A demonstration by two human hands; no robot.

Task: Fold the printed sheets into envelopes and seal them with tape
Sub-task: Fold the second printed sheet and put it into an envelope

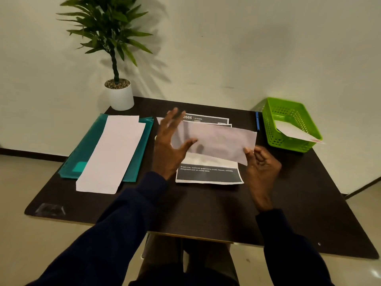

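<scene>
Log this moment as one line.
step: folding | left hand: holds folded white paper sheet, thumb in front | right hand: pinches its right corner | beneath: printed sheets on dark table

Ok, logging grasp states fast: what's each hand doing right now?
Left hand: holds the folded sheet, thumb in front, fingers behind.
Right hand: pinches the sheet's lower right corner.

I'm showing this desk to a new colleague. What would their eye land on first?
Most likely the folded sheet held up at the centre of the dark table, between the left hand and the right hand. Next, the bright green basket at the back right and the teal folder on the left, a long white paper lying on it.
</scene>
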